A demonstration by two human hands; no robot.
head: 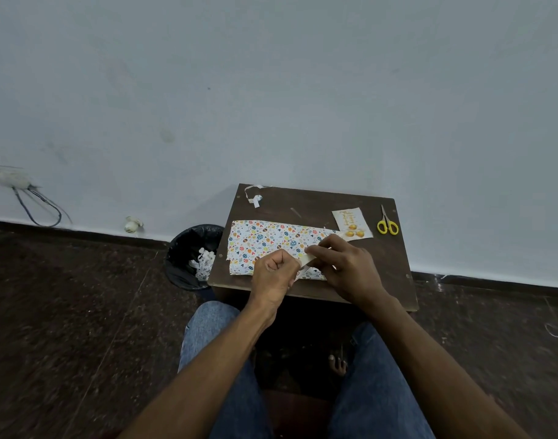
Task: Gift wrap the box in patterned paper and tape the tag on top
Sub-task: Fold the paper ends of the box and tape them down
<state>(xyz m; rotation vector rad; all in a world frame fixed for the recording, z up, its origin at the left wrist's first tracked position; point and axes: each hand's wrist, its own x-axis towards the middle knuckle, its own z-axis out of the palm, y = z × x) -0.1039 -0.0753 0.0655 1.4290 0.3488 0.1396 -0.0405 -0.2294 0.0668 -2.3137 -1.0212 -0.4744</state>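
From the head camera, the paper [271,240] lies flat across the middle of the small table [398,270], pattern up. Both hands work over its near edge. The left hand [272,274] is curled tight and seems to pinch one end of a pale strip [306,258], maybe tape. The right hand [347,264] pinches the other end with its fingertips, likely to pull it straight before sticking. The box cannot be seen; it may be under the hands. The tag [352,223] waits near the far right corner, just touching the paper, with the scissors [388,224] beside it. A paper scrap [253,196] sits at the far left corner. A bin [192,258] stands left of the table on a dark floor, by a pale wall.
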